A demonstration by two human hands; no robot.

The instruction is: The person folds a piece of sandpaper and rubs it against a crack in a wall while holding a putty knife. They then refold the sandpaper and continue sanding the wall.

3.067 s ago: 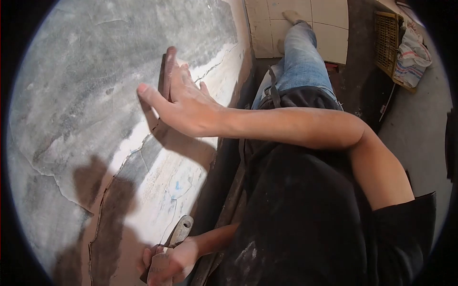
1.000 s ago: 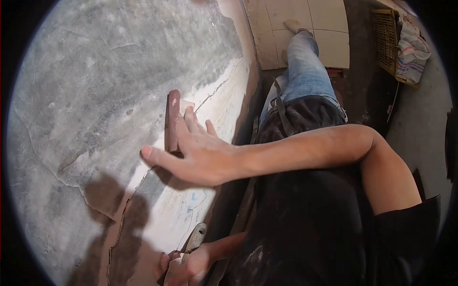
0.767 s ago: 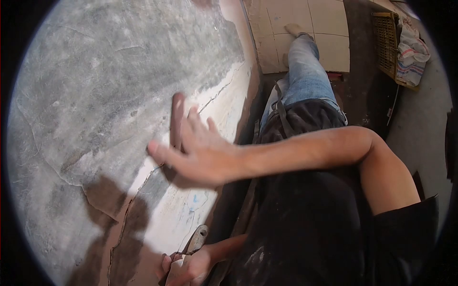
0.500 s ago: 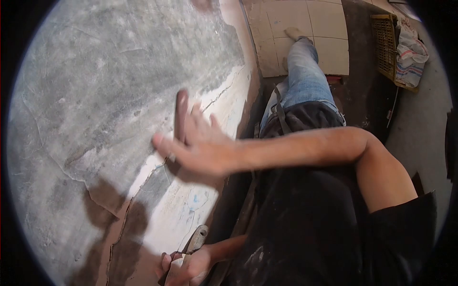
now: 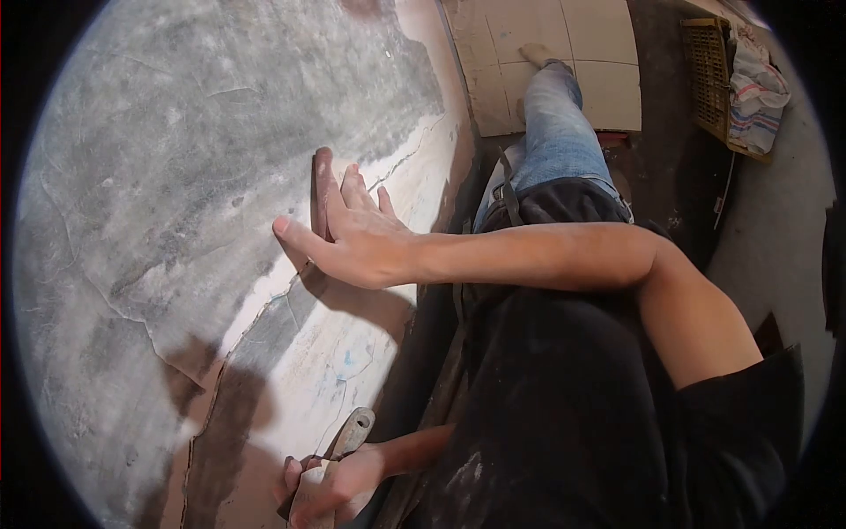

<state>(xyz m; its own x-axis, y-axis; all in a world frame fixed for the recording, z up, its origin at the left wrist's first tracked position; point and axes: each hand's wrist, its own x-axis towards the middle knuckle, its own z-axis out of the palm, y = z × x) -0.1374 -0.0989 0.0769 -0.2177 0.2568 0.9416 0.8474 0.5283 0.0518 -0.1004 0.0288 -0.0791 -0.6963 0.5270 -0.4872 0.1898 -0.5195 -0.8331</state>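
Note:
My right hand (image 5: pixel 366 242) reaches across my body with its fingers spread against the patchy wall (image 5: pixel 203 167), where grey coating meets a whiter strip. It holds nothing. Under and beside it runs a long jagged crack (image 5: pixel 231 353). Lower down, my left hand (image 5: pixel 339 489) is closed round a scraper, its pale handle (image 5: pixel 356 427) with a hanging hole sticking up past the fingers. A pale folded piece (image 5: pixel 308 490) with faint print, possibly sandpaper, is in the same grip. The scraper's blade is mostly hidden by the fingers.
A yellow plastic crate (image 5: pixel 708 84) with a striped white sack (image 5: pixel 758 93) stands at upper right. My leg in jeans (image 5: pixel 564 132) extends toward pale floor tiles (image 5: pixel 599 40). A dark ledge or gap runs along the wall's lower edge.
My right hand, blurred before, now shows sharply and sits slightly higher and further left in view. My left hand keeps its grip on the scraper. The whole view has shifted a little.

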